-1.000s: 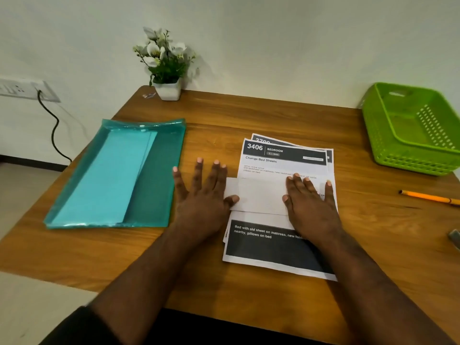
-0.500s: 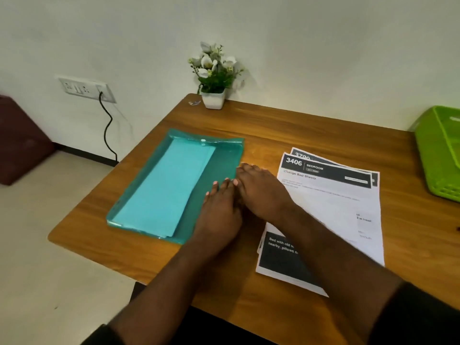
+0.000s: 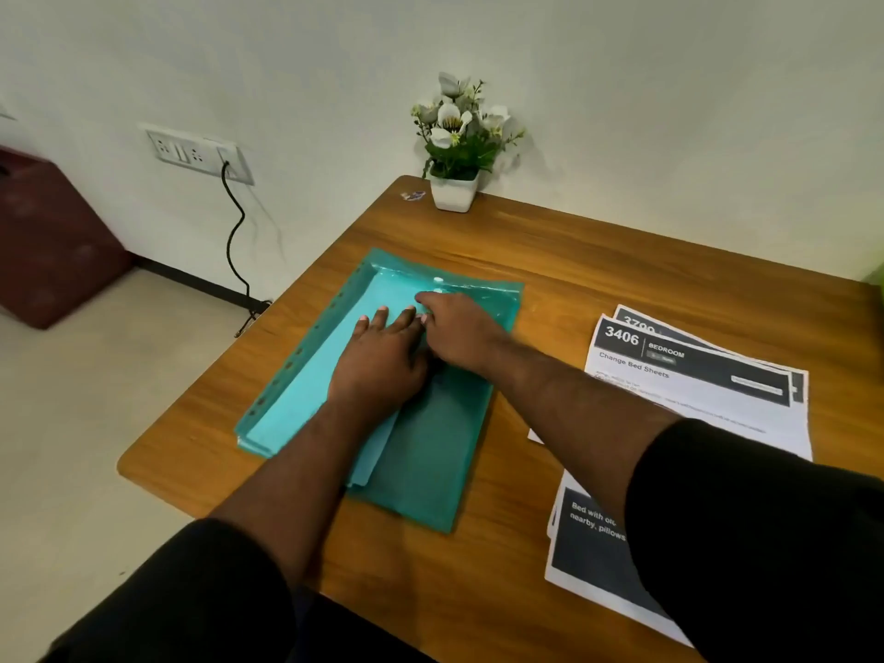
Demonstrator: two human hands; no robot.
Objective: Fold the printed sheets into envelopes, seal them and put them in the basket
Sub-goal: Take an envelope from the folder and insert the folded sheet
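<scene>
A translucent teal folder [image 3: 430,452] lies on the left half of the table, with light turquoise envelopes [image 3: 301,390] inside it. My left hand [image 3: 378,366] lies flat on the folder, fingers straight, pressing it down. My right hand [image 3: 459,332] reaches across beside it, its outstretched fingertips touching the folder's top flap by the white snap button [image 3: 438,280]. The stack of printed sheets [image 3: 693,394], the top one headed "3406 BEDROOM", lies to the right, partly under my right forearm. Only a green sliver of the basket [image 3: 878,272] shows at the right edge.
A small white pot of artificial flowers [image 3: 454,189] stands at the table's far edge by the wall. The wooden table [image 3: 598,260] ends just left of the folder. A wall socket with a black cable [image 3: 234,241] and a dark red box [image 3: 52,246] are on the left.
Both hands left the printed sheets and moved left onto the teal folder. My view swung left, so the basket slid almost out of frame.
</scene>
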